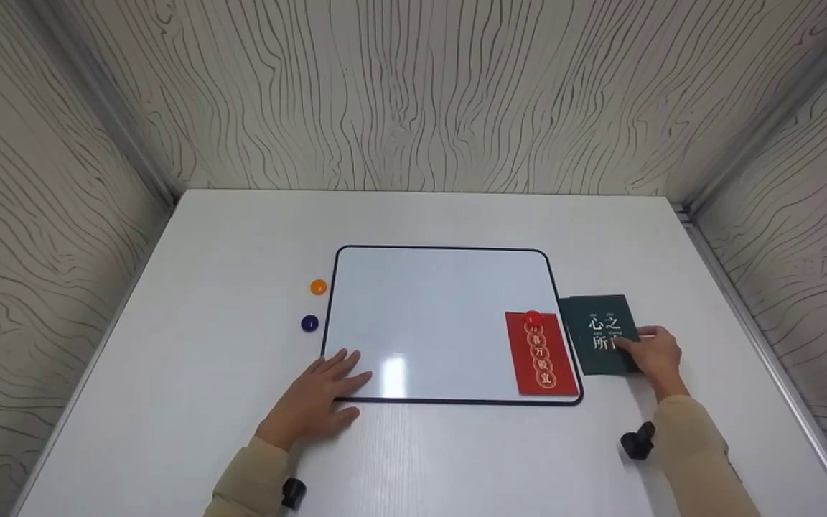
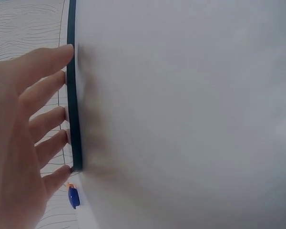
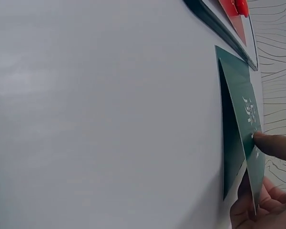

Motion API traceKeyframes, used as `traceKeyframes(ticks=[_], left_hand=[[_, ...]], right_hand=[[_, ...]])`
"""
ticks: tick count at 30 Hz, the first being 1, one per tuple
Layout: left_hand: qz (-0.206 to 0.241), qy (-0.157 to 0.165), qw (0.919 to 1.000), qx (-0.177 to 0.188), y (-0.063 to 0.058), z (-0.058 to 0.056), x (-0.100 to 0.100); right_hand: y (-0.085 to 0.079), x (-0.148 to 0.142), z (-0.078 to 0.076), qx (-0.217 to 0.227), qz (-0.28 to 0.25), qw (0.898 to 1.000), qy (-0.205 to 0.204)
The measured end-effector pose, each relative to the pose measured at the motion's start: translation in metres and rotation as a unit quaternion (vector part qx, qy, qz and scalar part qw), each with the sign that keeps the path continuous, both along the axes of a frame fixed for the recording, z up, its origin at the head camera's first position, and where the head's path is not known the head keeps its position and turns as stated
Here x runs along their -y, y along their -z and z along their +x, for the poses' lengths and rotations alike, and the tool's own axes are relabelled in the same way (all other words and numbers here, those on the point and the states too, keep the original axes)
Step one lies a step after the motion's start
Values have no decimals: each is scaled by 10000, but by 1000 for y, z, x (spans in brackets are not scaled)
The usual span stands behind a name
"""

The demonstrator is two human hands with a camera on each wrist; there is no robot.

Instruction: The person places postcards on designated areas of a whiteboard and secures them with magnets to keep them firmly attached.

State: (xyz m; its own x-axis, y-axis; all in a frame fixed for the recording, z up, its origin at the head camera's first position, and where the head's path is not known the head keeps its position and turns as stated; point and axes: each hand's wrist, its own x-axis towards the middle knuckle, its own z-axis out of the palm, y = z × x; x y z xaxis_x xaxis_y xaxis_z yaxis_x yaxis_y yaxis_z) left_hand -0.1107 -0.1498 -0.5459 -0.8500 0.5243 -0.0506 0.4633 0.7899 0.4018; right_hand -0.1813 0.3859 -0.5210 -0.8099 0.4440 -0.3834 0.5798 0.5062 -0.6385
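My right hand [image 1: 656, 357] pinches the right edge of a dark green card [image 1: 604, 316] with white characters, thumb on top and fingers beneath. In the right wrist view the card [image 3: 238, 86] is lifted off a second green layer [image 3: 231, 162]; I cannot tell whether the two are joined. My left hand [image 1: 316, 398] lies with spread fingers on the lower left corner of a whiteboard [image 1: 428, 323] with a black rim. A red paper packet [image 1: 539, 366] with gold characters lies on the board's lower right, a round red magnet [image 1: 533, 318] on its top end.
Left of the board sit an orange round magnet [image 1: 319, 287] and a dark blue one [image 1: 309, 323]. Everything lies on a white table [image 1: 227, 287] with wood-patterned walls [image 1: 413, 93] at the back and sides. Black wrist devices [image 1: 637, 441] show by both sleeves.
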Motion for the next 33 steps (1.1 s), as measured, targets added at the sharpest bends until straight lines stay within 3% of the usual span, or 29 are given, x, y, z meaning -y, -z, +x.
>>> traceKeyframes(ticks=[15,33], left_hand=[[-54,-25,10000,25,2,-1,0],[45,-15,10000,47,0,-1,0]], right_hand=[[0,-4,-2,-33,-588,9971,489],[-3,1,-1,-163,-827,9948,571]])
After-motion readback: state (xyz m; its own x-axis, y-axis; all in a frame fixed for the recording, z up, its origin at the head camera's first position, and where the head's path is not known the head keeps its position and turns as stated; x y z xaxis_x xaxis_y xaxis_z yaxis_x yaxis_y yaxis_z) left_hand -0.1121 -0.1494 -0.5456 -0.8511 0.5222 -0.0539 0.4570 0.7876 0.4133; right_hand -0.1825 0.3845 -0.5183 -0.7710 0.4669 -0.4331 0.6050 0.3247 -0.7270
